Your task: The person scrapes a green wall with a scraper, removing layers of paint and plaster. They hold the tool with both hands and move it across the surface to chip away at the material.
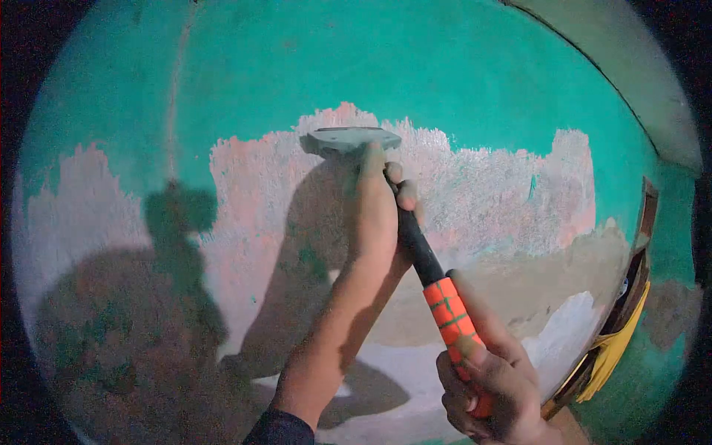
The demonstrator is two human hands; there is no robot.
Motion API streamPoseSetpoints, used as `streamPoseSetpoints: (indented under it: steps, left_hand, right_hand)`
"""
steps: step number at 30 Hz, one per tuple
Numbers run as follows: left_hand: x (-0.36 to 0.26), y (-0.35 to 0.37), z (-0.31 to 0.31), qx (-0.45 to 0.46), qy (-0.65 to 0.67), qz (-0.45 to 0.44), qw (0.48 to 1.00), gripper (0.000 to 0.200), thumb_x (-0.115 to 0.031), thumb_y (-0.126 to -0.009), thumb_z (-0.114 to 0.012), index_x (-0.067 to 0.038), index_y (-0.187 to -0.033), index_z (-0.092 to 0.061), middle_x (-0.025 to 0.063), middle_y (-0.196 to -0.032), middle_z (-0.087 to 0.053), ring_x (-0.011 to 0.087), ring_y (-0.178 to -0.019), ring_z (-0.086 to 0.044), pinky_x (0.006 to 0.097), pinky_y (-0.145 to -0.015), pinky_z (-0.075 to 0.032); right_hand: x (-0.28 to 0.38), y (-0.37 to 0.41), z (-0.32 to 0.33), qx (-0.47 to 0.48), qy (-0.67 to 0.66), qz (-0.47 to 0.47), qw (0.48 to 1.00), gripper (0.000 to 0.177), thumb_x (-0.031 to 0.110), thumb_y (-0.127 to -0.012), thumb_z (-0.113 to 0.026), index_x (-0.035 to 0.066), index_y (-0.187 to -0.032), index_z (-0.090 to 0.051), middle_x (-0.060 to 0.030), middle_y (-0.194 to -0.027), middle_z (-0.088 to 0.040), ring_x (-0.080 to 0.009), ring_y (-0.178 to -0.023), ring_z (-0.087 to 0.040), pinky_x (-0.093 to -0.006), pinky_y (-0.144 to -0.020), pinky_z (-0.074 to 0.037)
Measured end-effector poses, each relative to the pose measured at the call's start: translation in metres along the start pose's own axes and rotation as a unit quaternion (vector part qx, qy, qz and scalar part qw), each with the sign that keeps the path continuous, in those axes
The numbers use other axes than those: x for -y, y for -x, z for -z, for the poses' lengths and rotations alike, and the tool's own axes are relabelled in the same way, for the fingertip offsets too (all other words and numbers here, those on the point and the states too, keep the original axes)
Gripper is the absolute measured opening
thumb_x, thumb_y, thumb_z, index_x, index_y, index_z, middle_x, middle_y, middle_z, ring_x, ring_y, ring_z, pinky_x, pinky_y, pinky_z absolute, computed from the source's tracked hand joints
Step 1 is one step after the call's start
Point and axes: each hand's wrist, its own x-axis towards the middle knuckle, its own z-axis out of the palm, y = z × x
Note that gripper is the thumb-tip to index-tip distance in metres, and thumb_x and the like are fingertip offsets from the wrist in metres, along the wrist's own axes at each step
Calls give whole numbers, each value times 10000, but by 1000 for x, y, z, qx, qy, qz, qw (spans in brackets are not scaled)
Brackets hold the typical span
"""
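Squarely against the wall, at the ragged line between teal paint and bare pink-white plaster: a hammer, held in both hands; left hand clenched round the black shaft just under the grey head; right hand wrapped tight on the orange grip at the lower end; head up against the scraped patch near its upper edge; handle slanting down to the right; dark shadows of arm and tool cast leftward on the plaster.

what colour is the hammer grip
The hammer grip is orange with green grid lines, head view.
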Motion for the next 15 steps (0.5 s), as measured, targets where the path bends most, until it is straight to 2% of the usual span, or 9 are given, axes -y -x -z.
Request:
streamPoseSetpoints:
  steps: [4, 7, 10, 12, 13, 15]
  left_hand:
    - [1, -4, -4, -3, 25, -23, 999, 360, -444, -859, -422, -156, -647, -379, -6, -464, -352, 124, -360, -346, 273, -331, -292]
    - [4, 0, -1, -2, 19, -12, 1000, 348, -428, -862, -428, -149, -660, -379, -16, -472, -334, 120, -363, -347, 272, -333, -293]
    - [11, -7, 5, 21, 33, 6, 999, 338, -419, -865, -429, -147, -670, -379, -25, -488, -325, 112, -370, -350, 269, -342, -295]
    - [11, -16, 1, 17, 73, -1, 997, 334, -419, -866, -428, -147, -677, -381, -27, -499, -331, 108, -376, -353, 266, -350, -298]
    - [7, -5, -6, -10, 47, -51, 998, 332, -424, -866, -422, -148, -686, -383, -25, -507, -350, 106, -381, -357, 264, -356, -301]
    - [12, -1, 2, 1, 21, -26, 999, 332, -430, -865, -419, -151, -688, -384, -24, -504, -353, 106, -378, -350, 264, -356, -300]
  right_hand:
    - [4, -4, 5, 57, -18, 47, 997, 590, 299, -887, -456, 62, -1371, -216, 15, -553, -390, -55, -367, -316, -191, -323, -260]
    - [-3, 3, 8, 23, 29, 29, 999, 600, 323, -885, -457, 64, -1371, -219, 16, -547, -387, -52, -364, -310, -191, -320, -262]
    - [-9, -5, 7, 18, 3, 66, 998, 592, 324, -887, -452, 65, -1370, -226, 15, -552, -389, -51, -360, -302, -191, -320, -261]
    - [-1, -4, 5, -35, 8, -7, 999, 628, 287, -850, -481, 90, -1375, -198, -8, -518, -379, -66, -337, -299, -203, -292, -246]
    - [2, -4, 3, -59, 8, -42, 997, 651, 269, -832, -495, 102, -1378, -184, -20, -501, -374, -73, -325, -298, -209, -278, -238]
    - [-4, 3, 8, -5, 9, 19, 1000, 603, 292, -868, -470, 78, -1371, -218, 1, -545, -394, -61, -345, -300, -198, -307, -253]
